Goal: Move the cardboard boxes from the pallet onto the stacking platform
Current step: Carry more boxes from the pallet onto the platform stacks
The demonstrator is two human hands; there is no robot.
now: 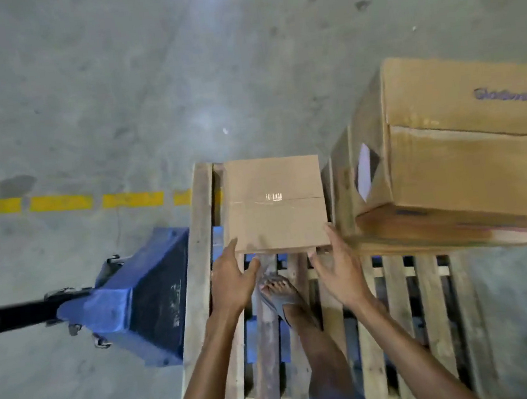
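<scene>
Open hands (231, 279) beside box (275, 203) (unheld)

Large cardboard box (464, 145), right side, on the pallet: dark blue printed word on its upper face, blurred; starts with what looks like "Glo", rest not legible. White label (365, 170) on its left face: no text readable. Small cardboard box (275, 203): clear tape seam, no print visible.

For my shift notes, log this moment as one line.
left hand open, near small box | right hand open, near it | box on pallet | not gripped
</scene>
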